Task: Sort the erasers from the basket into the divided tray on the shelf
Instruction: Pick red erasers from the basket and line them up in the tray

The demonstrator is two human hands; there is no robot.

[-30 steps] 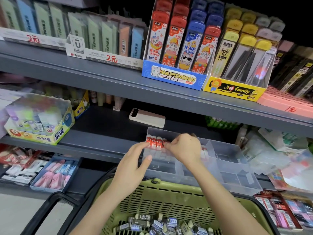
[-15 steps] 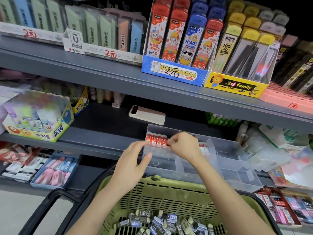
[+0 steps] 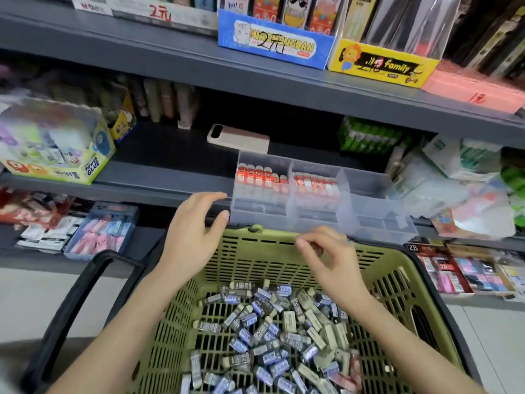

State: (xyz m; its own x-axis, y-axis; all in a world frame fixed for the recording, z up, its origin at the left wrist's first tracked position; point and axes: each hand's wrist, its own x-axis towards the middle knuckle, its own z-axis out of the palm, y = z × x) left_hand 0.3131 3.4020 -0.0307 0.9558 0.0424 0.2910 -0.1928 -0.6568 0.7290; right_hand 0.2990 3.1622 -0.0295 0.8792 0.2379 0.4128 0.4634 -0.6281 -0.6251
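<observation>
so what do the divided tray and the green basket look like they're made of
Divided tray: probably clear rigid plastic with a slightly frosted finish; the red-topped erasers and the shelf show through its walls. Basket: apparently moulded matte olive-green plastic, with regular slots cut in its walls and floor. Its handle looks like smooth black plastic, though a coated metal can't be ruled out.

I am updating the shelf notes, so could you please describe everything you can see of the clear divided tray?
The divided tray is clear, frosted-looking plastic, sitting level at the front edge of the middle shelf, just above the green basket's far rim. Upright walls split it into compartments. The back-left two hold rows of red-and-white erasers standing side by side; the right-hand and front compartments look empty. The left hand hovers by its left front corner, and contact is unclear.
</observation>
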